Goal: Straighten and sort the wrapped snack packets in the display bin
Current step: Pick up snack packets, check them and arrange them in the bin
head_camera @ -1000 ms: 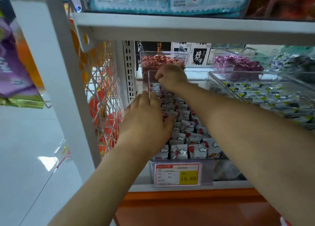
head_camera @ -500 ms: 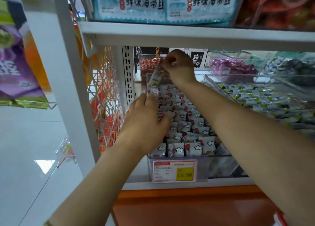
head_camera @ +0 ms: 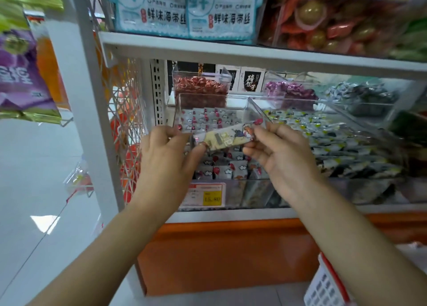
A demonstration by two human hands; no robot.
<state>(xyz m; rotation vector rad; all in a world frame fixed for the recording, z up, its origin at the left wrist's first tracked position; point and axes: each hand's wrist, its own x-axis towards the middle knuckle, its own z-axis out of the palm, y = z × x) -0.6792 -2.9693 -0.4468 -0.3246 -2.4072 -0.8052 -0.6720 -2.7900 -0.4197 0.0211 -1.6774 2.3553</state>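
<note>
A clear display bin [head_camera: 256, 108] on the middle shelf holds rows of grey wrapped snack packets [head_camera: 209, 118] with white clouds and red marks. One long wrapped packet [head_camera: 225, 137] is held level just above the bin's front half. My left hand [head_camera: 165, 153] pinches its left end between thumb and fingers. My right hand [head_camera: 280, 153] pinches its right end. The packet's pale yellow side faces me. Both hands hide part of the rows beneath.
A yellow price tag [head_camera: 203, 196] hangs on the bin's front. To the right lies a bin of grey-and-yellow packets [head_camera: 328, 139]. Behind stand bins of red candy [head_camera: 199, 88] and purple candy [head_camera: 291, 90]. A white shelf post [head_camera: 92, 111] rises at left; a red-and-white basket [head_camera: 328, 285] stands low right.
My right hand lifted a packet from the back of the bin and brought it forward. My left hand left the rows and took the packet's other end. The camera tilted upward.
</note>
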